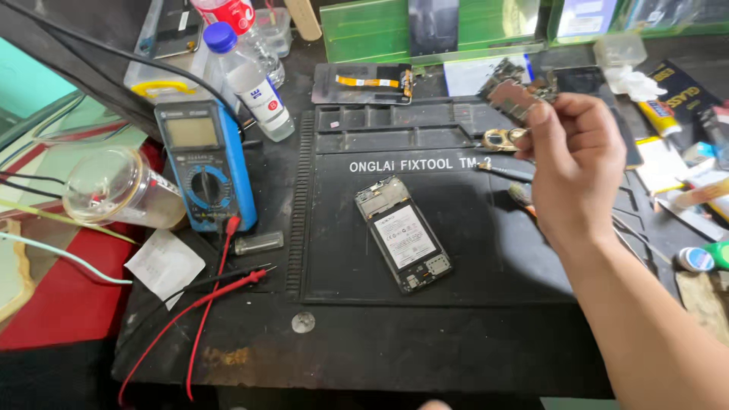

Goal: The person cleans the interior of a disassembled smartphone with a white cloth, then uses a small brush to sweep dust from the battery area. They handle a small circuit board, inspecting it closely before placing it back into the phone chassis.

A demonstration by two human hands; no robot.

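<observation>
The right hand [573,163], raised in the upper right of the frame, is closed with thumb and fingertips pinched on a small circuit board [515,93], which it holds up off the surface, tilted, its metal shields showing. No left hand is in view; a sliver of skin at the bottom edge is too little to identify.

Judging by how things lie, the work is partway through: the phone [403,234] lies face down in the middle of the black repair mat [471,281] with its back cover off, battery in place and the upper bay bare, so the board looks already lifted out. Putting the phone together again is not yet done.

Just below the hand lie a brass-coloured ring part [501,139] and a screwdriver [524,199] on the mat. The battery bears a white rectangular label with fine print. The mat carries a row of white lettering along its upper part.

At left centre stands a blue multimeter [206,165] with red probe leads [205,304]; beside it a clear plastic cup [114,190] lies tipped. A clear bottle with a blue cap [250,80] and a white label stands in the upper left. A yellow tube [659,115] and black packet lie at the upper right, green boxes [364,30] along the top edge.
</observation>
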